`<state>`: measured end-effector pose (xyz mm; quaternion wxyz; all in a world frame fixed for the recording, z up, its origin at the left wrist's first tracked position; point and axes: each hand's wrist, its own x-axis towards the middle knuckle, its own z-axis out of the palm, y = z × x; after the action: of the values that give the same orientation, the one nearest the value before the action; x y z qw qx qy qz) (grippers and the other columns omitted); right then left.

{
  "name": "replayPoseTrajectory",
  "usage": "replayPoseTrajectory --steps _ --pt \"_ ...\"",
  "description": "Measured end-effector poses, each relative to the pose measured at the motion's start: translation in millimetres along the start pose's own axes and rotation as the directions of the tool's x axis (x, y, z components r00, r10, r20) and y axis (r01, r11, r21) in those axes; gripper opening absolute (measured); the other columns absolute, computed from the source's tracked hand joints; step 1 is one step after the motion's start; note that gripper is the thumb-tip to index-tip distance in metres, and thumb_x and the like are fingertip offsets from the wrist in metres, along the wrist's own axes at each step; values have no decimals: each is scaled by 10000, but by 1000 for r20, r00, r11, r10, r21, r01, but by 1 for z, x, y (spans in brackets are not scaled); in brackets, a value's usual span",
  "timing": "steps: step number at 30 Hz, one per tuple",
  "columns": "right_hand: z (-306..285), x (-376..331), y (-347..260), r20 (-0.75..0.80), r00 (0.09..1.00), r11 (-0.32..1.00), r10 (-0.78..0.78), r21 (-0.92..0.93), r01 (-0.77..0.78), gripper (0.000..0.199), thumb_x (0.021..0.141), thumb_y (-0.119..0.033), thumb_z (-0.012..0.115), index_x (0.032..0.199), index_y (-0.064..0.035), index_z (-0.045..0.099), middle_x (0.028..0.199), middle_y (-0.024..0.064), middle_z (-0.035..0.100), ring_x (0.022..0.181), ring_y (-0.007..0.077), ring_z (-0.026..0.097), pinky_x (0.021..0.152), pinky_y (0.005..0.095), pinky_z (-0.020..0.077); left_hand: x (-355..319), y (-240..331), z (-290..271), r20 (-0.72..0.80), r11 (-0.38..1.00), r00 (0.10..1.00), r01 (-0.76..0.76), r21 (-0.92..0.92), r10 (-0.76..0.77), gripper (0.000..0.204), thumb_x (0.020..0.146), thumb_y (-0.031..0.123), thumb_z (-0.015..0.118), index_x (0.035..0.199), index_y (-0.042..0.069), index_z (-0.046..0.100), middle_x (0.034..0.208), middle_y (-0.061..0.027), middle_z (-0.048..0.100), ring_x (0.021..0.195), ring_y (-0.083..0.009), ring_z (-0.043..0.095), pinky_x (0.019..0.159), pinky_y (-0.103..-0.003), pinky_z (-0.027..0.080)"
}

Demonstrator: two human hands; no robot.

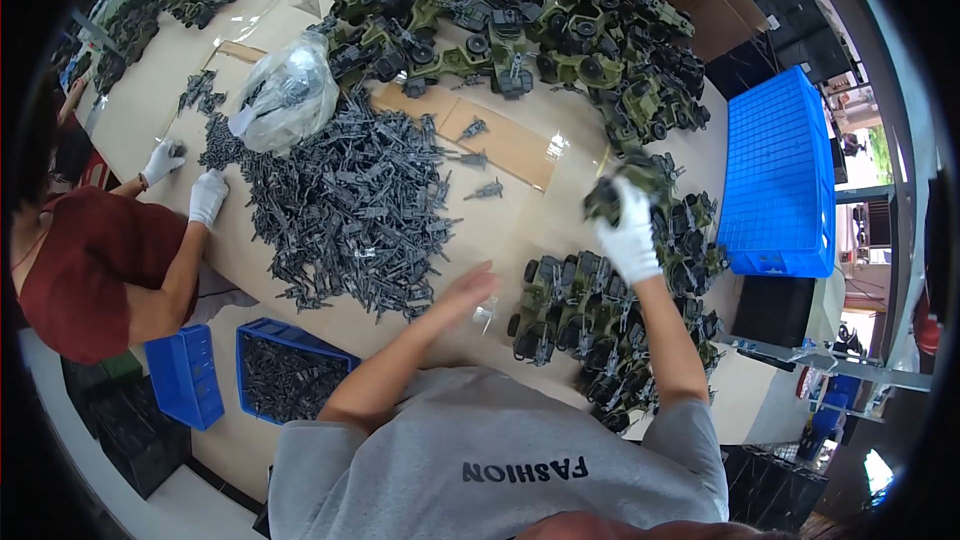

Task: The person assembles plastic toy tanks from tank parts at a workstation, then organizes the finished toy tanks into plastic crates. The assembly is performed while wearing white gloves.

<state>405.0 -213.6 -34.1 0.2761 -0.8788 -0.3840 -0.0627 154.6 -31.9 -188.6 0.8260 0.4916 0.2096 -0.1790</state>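
Observation:
My bare left hand (472, 288) hovers over the table beside a pile of small grey plastic toy guns (345, 200); its fingers are stretched out, a little blurred, and hold nothing. My right hand (630, 232), in a white glove, grips a green and black toy jeep (606, 198), partly smeared by motion. Below that hand stand rows of similar toy jeeps (570, 300), close together at the table's near right side. Three loose toy guns (484, 190) lie apart from the pile, near a strip of brown cardboard (505, 145).
More toy jeeps (470, 10) are heaped at the far side. A blue crate (775, 180) stands at the right. A clear plastic bag (288, 95) lies on the pile. At left, a co-worker's gloved hand (208, 196) touches the table; a blue bin (295, 332) of grey parts sits below.

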Motion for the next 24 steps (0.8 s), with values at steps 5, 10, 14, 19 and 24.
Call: replayPoseTrajectory --steps 5,10,14,19,24 --pt "-9 -18 -149 483 632 785 -606 491 378 545 794 -226 770 1296 -109 590 1118 184 629 1088 354 624 943 439 523 -47 40 -32 174 752 964 -37 -659 200 675 977 411 646 1509 78 395 1364 -159 563 1191 -249 597 1022 -410 489" --pt "93 71 -115 728 680 973 -88 207 -96 324 895 -348 688 1108 -104 688 1038 122 684 980 336 656 881 435 523 -126 63 -44 -133 722 991 -81 -688 -16 443 1003 460 569 1224 77 595 1145 -94 666 1089 -229 646 948 -396 535" --pt "190 65 -33 607 699 791 -378 -181 584 295 911 -310 646 1116 -99 639 1004 135 682 920 356 663 778 455 527 -159 88 -63 -310 643 950 -263 -720 42 397 1003 413 574 1180 61 620 1126 -104 674 1105 -250 635 976 -401 510" --pt "201 5 -44 540 675 698 503 208 -686 314 970 -361 591 1175 -127 636 912 74 632 805 229 621 692 355 491 -165 119 -69 -431 680 902 -317 -661 2 307 979 351 622 1128 84 652 1025 -68 700 969 -222 681 870 -368 553" --pt "67 -48 -176 823 506 -199 258 558 -806 470 1028 -543 485 1044 -107 659 843 -7 602 721 109 542 677 273 456 -163 131 -47 -428 672 904 -312 -671 -8 275 958 312 655 1131 99 664 950 -41 701 803 -172 686 696 -322 568"
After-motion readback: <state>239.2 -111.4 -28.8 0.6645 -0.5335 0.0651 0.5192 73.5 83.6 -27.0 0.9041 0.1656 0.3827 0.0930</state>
